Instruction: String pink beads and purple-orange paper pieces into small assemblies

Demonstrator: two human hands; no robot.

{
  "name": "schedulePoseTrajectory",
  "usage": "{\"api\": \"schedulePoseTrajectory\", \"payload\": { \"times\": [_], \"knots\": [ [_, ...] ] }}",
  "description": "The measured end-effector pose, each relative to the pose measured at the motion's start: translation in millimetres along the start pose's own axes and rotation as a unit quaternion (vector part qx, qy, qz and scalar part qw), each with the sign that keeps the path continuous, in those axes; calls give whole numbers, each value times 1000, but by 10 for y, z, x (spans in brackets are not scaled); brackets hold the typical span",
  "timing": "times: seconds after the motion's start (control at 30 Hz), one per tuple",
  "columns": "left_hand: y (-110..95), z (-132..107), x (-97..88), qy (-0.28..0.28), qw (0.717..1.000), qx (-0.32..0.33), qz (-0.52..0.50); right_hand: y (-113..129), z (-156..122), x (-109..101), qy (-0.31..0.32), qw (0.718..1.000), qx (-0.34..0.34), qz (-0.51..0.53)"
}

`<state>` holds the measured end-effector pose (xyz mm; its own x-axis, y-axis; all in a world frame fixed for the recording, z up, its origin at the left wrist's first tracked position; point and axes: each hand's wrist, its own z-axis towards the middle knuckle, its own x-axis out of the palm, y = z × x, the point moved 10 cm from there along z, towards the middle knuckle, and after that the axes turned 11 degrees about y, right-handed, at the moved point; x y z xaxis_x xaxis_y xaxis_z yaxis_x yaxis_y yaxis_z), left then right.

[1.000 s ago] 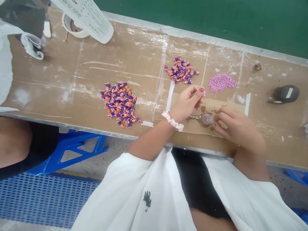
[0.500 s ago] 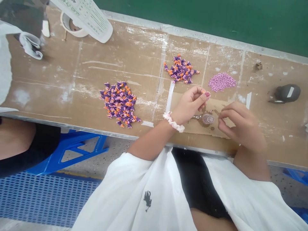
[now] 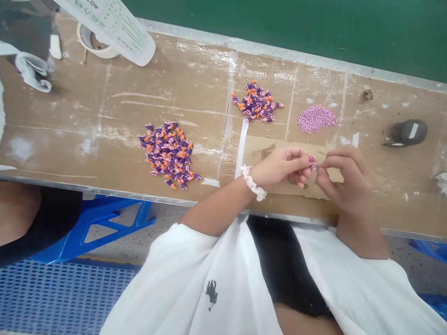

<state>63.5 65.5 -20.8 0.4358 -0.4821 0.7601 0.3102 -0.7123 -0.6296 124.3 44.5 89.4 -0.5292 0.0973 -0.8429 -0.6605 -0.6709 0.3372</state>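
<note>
**Fingertip work: a steady pinch, a light touch**

The left hand [image 3: 281,167] has its thumb and fingers closed on a small pinkish piece [image 3: 314,165], held just above the surface [image 3: 377,186]. The right hand [image 3: 349,179] meets it there, thumb and forefinger tips almost together; whether they grip something thin is too small to tell.

Good handling here likely means letting the left hand act as the vise, firm but not squeezing, while the right makes the small, precise moves. Resting the wrists would probably steady both. Keeping fingertips clear of the working end should help avoid smudges, since the brown sheet [image 3: 260,139] below shows dark stains [image 3: 268,150].

Beyond it lie tiny pink bits [image 3: 316,119] and a purple-and-orange cluster [image 3: 257,103]; farther left sits a larger pile [image 3: 167,153]. Sleeves and forearms are best kept off these.
</note>
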Motion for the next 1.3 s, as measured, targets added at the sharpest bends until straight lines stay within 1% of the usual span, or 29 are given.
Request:
{"api": "schedulePoseTrajectory", "payload": {
  "times": [0.13,0.33,0.6,0.73,0.9,1.07,1.13,1.17,1.23,1.27,1.3],
  "knots": [
    [0,-8,-7,-4,1000,-4,-11,0,-10,2,5,1000,2,4],
    [1,-8,20,6,1000,-6,-15,5,-4,21,14,1000,11,14],
    [-32,-35,22,5,1000,-3,9,-44,25,48,51,994,38,92],
    [-32,-36,26,10,1000,-2,9,-56,27,55,55,991,44,116],
    [-29,-21,40,26,1000,0,14,-59,25,87,61,990,48,121],
    [-22,-11,-14,16,999,2,38,-57,21,113,75,989,48,117],
    [-16,-7,-12,17,999,-1,43,-77,18,111,66,991,46,111],
    [-35,-3,-10,16,999,7,41,-92,15,105,57,993,43,99],
    [-137,-3,-47,-4,998,52,26,-131,2,80,27,997,42,51],
    [-212,-14,-109,-31,996,85,17,-156,-9,68,11,999,47,23],
    [-290,-38,-206,-71,991,117,8,-183,-21,58,-3,999,54,0]
  ]
}}
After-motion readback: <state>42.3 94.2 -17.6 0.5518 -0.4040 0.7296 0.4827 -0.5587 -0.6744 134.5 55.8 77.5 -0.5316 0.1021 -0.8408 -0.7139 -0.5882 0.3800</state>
